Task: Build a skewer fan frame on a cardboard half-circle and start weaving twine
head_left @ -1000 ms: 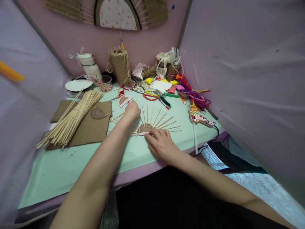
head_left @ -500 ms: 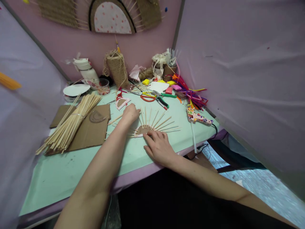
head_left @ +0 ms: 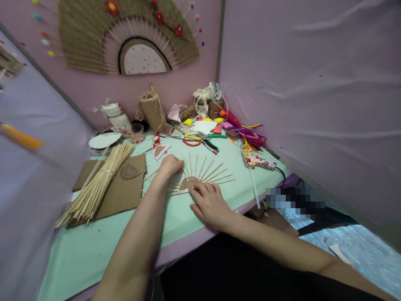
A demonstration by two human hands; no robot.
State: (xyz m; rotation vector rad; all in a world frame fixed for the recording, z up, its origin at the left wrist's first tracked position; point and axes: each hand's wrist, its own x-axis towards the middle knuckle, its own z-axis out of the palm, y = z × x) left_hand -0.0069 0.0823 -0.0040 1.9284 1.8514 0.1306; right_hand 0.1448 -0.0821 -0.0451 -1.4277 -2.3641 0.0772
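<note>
The stick fan (head_left: 200, 177) is laid flat on the table (head_left: 94, 246), just right of the cardboard (head_left: 120, 188). The right hand (head_left: 210, 202) is pressed palm-down on its near edge, fingers spread and flat. The left hand (head_left: 169, 163) is extended to the fan's left side, fingers curled narrowly at the sticks; what is pinched cannot be told.

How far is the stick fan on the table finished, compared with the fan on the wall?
Done: a half-round cardboard base with sticks fanned out. In hand: the right hand presses the base flat, the left hand touches the sticks on the left side. Left: no twine is woven between them, unlike the wall fan; the twine spool stands unused.
</note>
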